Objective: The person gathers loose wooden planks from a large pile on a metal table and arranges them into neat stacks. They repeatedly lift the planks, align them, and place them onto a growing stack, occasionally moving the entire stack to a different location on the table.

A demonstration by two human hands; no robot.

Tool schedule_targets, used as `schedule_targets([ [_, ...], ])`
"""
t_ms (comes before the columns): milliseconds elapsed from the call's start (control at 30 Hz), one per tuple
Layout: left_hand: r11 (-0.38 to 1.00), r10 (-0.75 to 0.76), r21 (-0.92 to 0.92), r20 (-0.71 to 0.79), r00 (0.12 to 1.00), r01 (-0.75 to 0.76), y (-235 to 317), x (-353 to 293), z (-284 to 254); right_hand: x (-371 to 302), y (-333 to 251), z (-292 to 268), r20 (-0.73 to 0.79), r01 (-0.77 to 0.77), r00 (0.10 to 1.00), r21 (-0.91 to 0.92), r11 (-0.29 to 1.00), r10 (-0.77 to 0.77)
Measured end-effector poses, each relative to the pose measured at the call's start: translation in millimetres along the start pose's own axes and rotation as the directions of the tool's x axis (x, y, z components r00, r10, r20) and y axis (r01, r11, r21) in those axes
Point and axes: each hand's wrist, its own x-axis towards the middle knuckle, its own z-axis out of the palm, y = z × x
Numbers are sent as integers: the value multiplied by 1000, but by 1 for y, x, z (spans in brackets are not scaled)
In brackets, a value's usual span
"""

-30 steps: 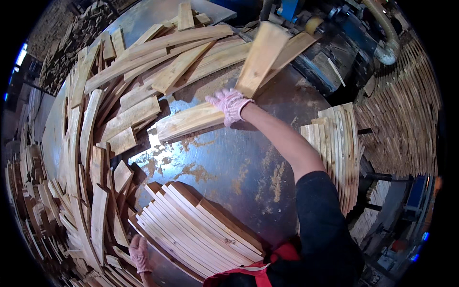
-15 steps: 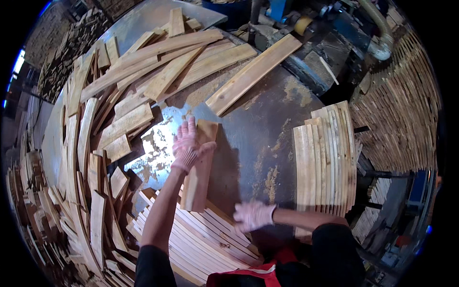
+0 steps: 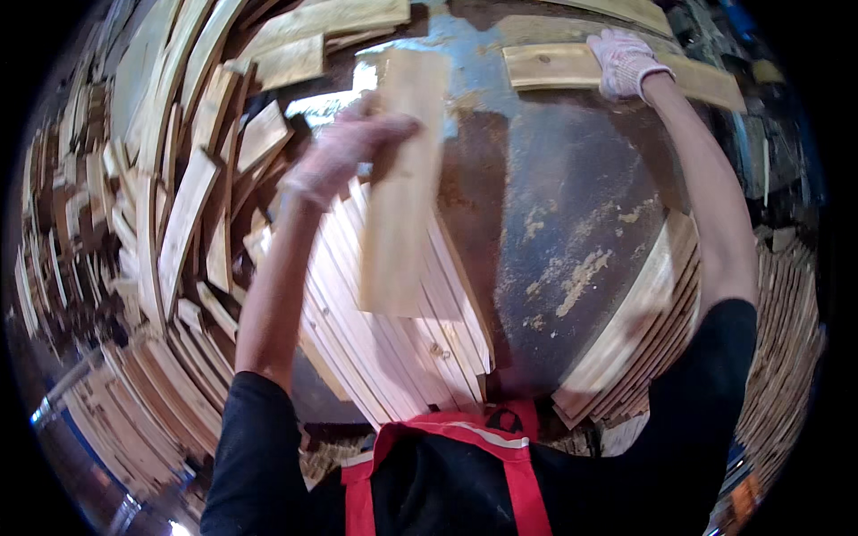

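Note:
My left hand (image 3: 350, 152), in a pale knit glove and smeared by motion, grips the side of a light wooden board (image 3: 407, 188). This board is tilted lengthwise above a row of narrow boards (image 3: 393, 357) lying side by side on the metal table in front of me. Reaching far to the right, my gloved right hand (image 3: 623, 64) lies over a second wooden board (image 3: 552, 68) with a dark knot near its left end. Its fingers bend over the board's far edge; their undersides are hidden.
Sawdust patches lie on the metal table (image 3: 554, 188). Loose boards (image 3: 186, 232) are heaped on the left. A neat stack of boards (image 3: 639, 330) stands by my right arm, and larger wood stacks (image 3: 782, 330) lie beyond it. Machinery (image 3: 778, 116) stands at the far right.
My right hand has swung from near the row of boards to the far-right board. My left hand now grips its board, lifted and shifted. The whole view has turned.

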Motion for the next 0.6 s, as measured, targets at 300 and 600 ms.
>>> schedule_targets([
  [300, 995, -89, -81, -526, 846, 54, -194, -270, -179, -136, -233, 54, 36, 160, 923, 868, 470, -382],
  [600, 929, -370, -252, -604, 706, 271, -319, -312, -64, -222, -297, 136, -279, 252, 960, 908, 335, 34],
])
